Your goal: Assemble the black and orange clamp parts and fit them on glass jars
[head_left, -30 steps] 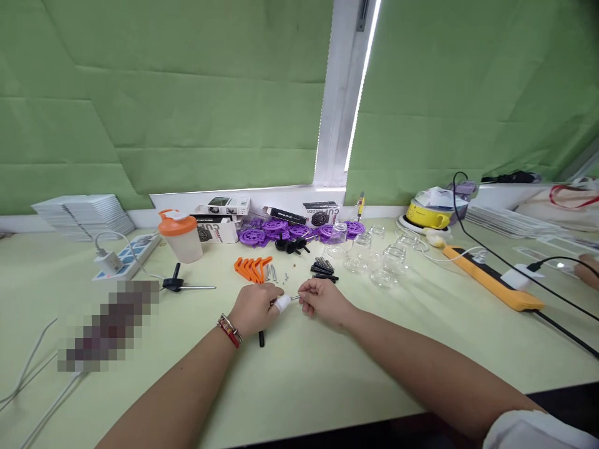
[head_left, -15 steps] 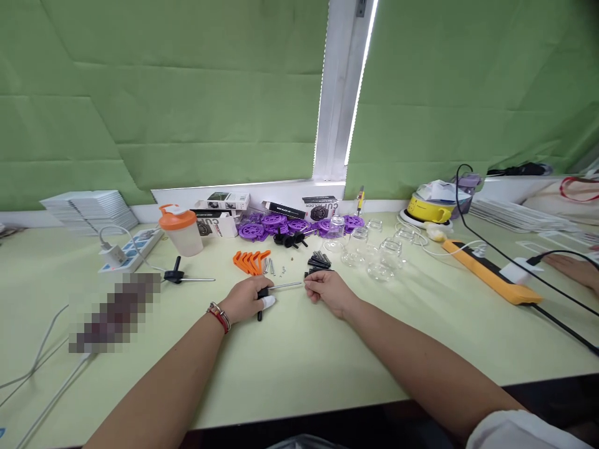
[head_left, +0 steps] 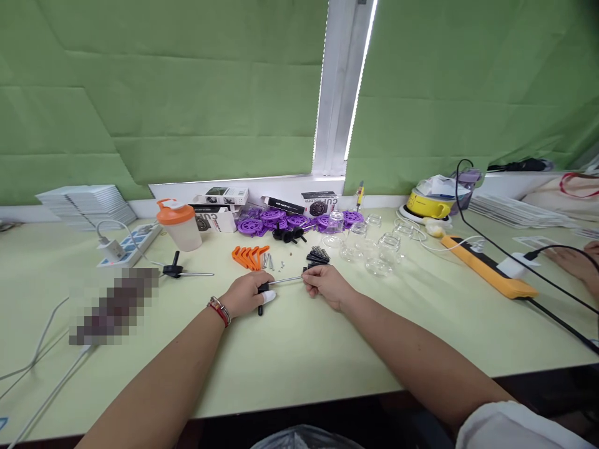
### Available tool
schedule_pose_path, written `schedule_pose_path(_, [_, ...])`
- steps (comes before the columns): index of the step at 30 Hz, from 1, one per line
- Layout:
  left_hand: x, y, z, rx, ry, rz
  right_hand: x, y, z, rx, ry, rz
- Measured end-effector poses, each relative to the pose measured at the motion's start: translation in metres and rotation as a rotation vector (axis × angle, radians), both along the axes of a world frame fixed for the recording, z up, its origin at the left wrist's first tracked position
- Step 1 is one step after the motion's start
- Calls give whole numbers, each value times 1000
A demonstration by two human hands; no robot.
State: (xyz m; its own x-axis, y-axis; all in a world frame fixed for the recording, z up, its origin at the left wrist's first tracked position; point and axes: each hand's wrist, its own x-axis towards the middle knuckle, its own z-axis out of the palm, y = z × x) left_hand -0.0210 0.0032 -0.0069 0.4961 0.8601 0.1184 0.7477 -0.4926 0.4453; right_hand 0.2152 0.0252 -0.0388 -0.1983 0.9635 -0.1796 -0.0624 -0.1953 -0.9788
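My left hand point(head_left: 247, 295) is closed around a black plastic piece with a thin metal rod point(head_left: 286, 280), which points right. White tape wraps a finger of that hand. At the rod's far end, my right hand point(head_left: 325, 285) pinches thumb and finger together; whatever it grips there is too small to make out. A similar black disc with a peg and rod point(head_left: 173, 270) lies further left. Beyond my hands are orange crank-shaped pieces point(head_left: 250, 257), silver screws point(head_left: 267, 260), tiny metal bits point(head_left: 281, 266) and black rods point(head_left: 318, 254).
Purple plastic parts point(head_left: 274, 219), black parts point(head_left: 287, 234) and boxes point(head_left: 215, 219) line the back. Glass jars point(head_left: 388, 252) stand right of centre. An orange-lidded shaker point(head_left: 178, 224), white power strip point(head_left: 133, 245) and orange power strip point(head_left: 491, 268) flank them. Another person's hand point(head_left: 573, 265) rests far right.
The rod's tip and my right fingertips have come together, where a small gap showed before. The whole view has shifted slightly; other things stay put.
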Motion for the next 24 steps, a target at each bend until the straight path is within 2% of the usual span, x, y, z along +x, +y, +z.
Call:
schedule_pose_path(9, [0, 0, 0, 3, 27, -5, -3, -3, 11, 5, -63, 18])
schedule_pose_path(24, [-3, 3, -3, 3, 28, -22, -1, 1, 16, -37, -177, 170])
